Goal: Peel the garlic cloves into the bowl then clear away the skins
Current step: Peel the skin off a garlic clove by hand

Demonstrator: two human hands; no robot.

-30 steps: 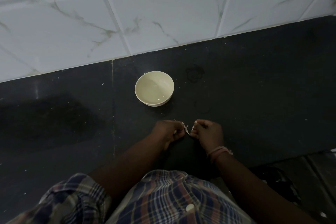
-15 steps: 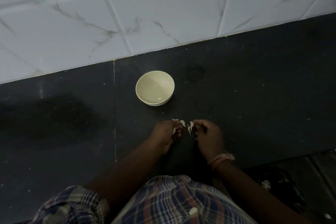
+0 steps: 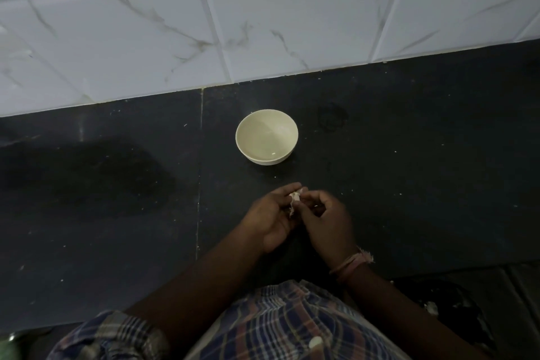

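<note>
A cream bowl [image 3: 266, 136] stands on the black counter [image 3: 409, 169], just beyond my hands; I see no cloves inside it. My left hand [image 3: 273, 218] holds a small pale garlic clove with loose skin [image 3: 294, 199] at its fingertips. My right hand [image 3: 325, 221] meets it from the right, fingers curled and pinching at the same clove. Most of the clove is hidden by my fingers. Both hands hover a little in front of the bowl, above the counter.
White marble-look wall tiles [image 3: 263, 23] rise behind the counter. Tiny pale flecks dot the dark surface. The counter's front edge runs at lower right, with a dark bin or bag [image 3: 447, 310] below it. A green object [image 3: 8, 345] shows at the bottom left corner.
My hands came together on the clove. Half a second ago they were slightly apart with small skin pieces between them; those pieces no longer show on the counter.
</note>
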